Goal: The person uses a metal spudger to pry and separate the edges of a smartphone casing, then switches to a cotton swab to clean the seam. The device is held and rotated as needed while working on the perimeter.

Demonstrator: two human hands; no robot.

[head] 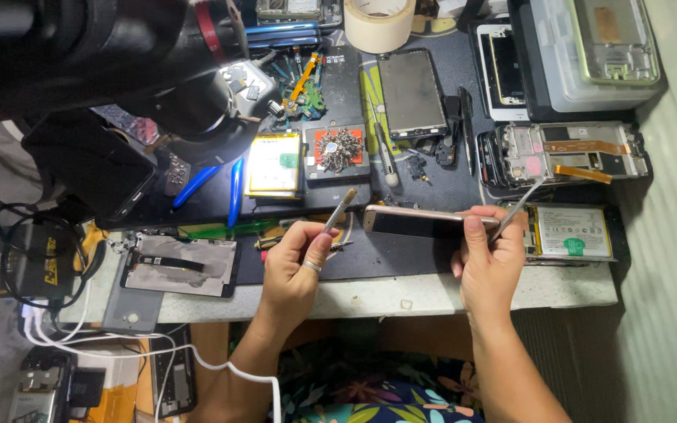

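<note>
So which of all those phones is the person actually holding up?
The gold-edged phone, pinched edge-on between the left hand and the right hand. It is lifted off the bench; every other phone and opened frame lies flat on the mat.

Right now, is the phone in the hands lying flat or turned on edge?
On edge: the phone shows its thin side upward, held between left hand and right hand.
</note>
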